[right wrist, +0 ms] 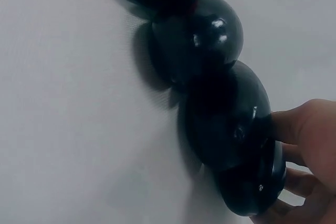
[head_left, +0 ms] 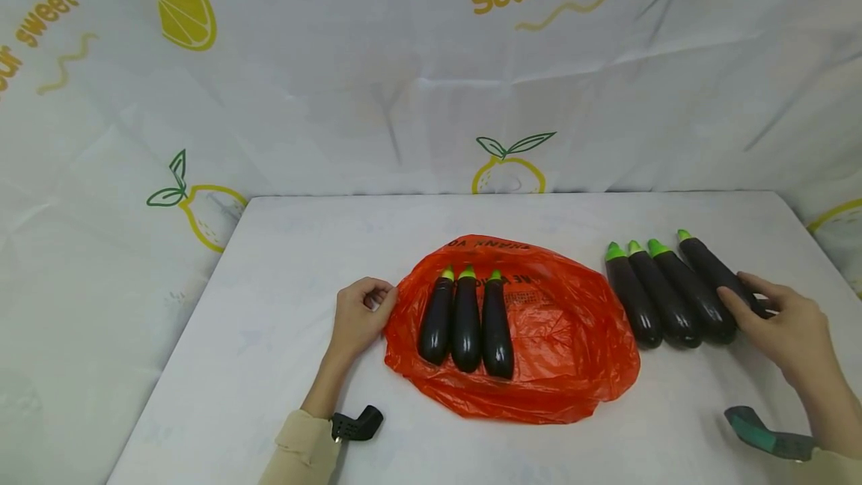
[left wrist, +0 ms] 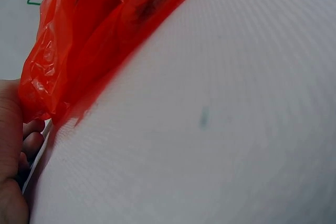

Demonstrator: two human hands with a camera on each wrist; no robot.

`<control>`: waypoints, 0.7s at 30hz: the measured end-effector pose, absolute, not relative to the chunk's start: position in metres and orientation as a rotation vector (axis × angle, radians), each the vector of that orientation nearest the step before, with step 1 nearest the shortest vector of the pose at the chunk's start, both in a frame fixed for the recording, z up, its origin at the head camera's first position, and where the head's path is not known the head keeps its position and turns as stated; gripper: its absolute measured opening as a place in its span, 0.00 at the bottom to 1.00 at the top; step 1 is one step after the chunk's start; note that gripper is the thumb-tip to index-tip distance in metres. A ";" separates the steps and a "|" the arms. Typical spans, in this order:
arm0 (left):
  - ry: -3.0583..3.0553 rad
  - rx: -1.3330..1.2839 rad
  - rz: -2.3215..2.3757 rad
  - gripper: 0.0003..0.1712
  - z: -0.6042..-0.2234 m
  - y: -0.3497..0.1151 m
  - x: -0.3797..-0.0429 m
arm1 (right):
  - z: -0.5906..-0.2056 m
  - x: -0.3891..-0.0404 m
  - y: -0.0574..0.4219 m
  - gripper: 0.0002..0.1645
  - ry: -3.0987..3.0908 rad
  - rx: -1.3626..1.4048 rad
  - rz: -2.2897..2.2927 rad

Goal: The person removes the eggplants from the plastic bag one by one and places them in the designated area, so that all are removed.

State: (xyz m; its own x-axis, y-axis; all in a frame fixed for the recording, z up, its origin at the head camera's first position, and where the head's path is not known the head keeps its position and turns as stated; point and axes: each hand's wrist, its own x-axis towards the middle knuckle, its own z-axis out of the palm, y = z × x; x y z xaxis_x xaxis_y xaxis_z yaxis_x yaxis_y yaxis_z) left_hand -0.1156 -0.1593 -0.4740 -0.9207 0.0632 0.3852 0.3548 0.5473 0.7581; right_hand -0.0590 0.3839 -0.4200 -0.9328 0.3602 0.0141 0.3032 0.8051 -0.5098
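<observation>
A red plastic bag [head_left: 566,335] lies spread open on the table, and three dark eggplants [head_left: 466,324] with green tops rest side by side in its left half. At the bag's left edge my left hand [head_left: 361,314] pinches the rim, with the red film [left wrist: 39,93] bunched at thumb and fingers in the left wrist view. Right of the bag, four eggplants lie in a slanting row. My right hand [head_left: 788,324] grips the outermost eggplant [head_left: 715,266] near its thick lower end, thumb on the near side. In the right wrist view, the fingers curl around that eggplant [right wrist: 257,182].
The row's other three eggplants [head_left: 663,294] touch one another, the leftmost close against the bag's right edge. White cloth covers the table [head_left: 269,283], and a printed white curtain [head_left: 323,81] hangs behind it. Each wrist wears a dark camera mount [head_left: 357,424].
</observation>
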 end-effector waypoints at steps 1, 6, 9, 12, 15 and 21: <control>-2.476 -0.342 -1.317 0.04 -0.474 -0.159 -0.116 | -0.421 -0.058 0.384 0.38 -2.883 -0.533 0.788; -2.475 -0.343 -1.313 0.04 -0.473 -0.159 -0.115 | -0.420 -0.057 0.384 0.39 -2.894 -0.544 0.824; -2.473 -0.348 -1.309 0.04 -0.473 -0.159 -0.115 | -0.419 -0.057 0.383 0.39 -2.898 -0.564 0.830; -2.472 -0.350 -1.309 0.04 -0.473 -0.159 -0.116 | -0.420 -0.057 0.381 0.38 -2.895 -0.578 0.828; -2.471 -0.350 -1.310 0.04 -0.474 -0.159 -0.116 | -0.421 -0.055 0.379 0.38 -2.883 -0.567 0.827; -2.472 -0.343 -1.316 0.04 -0.474 -0.158 -0.115 | -0.422 -0.054 0.376 0.37 -2.874 -0.574 0.814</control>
